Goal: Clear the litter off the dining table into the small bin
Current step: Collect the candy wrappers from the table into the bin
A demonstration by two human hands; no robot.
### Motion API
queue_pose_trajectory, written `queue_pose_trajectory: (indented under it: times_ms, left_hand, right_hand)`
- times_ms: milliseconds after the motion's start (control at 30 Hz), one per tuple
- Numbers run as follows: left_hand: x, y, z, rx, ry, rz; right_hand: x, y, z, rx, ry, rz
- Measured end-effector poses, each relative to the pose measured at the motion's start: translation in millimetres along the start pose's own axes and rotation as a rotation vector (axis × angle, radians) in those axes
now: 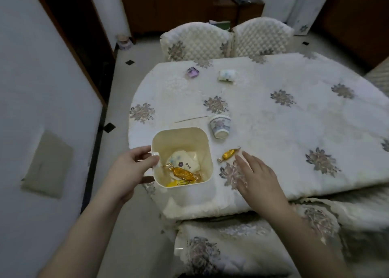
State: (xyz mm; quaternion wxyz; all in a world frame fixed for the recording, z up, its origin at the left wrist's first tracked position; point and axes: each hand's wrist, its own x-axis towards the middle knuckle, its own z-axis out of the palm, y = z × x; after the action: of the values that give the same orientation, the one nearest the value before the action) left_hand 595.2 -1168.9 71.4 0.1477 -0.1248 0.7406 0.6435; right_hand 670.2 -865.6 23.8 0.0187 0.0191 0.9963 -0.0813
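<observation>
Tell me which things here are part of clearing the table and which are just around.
Part of the job:
small bin, held by the left hand
gold candy wrapper near the right hand
paper cup
thin stick
purple wrapper
white packet

Just around:
chairs
tablecloth

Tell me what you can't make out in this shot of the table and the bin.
Head view only:
- Bin: lower litter is hidden under the gold wrapper and white packet.
- Yellow item in the bin: mostly cut off by the near wall.
- Purple piece and white piece at the far edge: too small and blurred to identify.
- Left hand: its palm side against the bin is hidden.
</observation>
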Motion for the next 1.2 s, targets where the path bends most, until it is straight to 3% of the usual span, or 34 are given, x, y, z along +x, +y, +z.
queue_pose_trajectory:
  times_ms: [200,400,900,1200]
  left_hand:
    - [15,14,15,0.062,-0.134,0.012]
    - [18,12,19,0.085,-0.168,0.001]
    - [31,1,26,0.096,-0.03,-0.019]
    - [50,-26,4,0.025,0.02,-0.095]
  right_hand:
    - [-11,3,6,0.019,0.05,0.085]
    - [-11,3,17,0.02,0.044,0.111]
    - [105,43,75,0.017,-0.183,-0.014]
    - [137,36,114,-0.187,-0.28,-0.112]
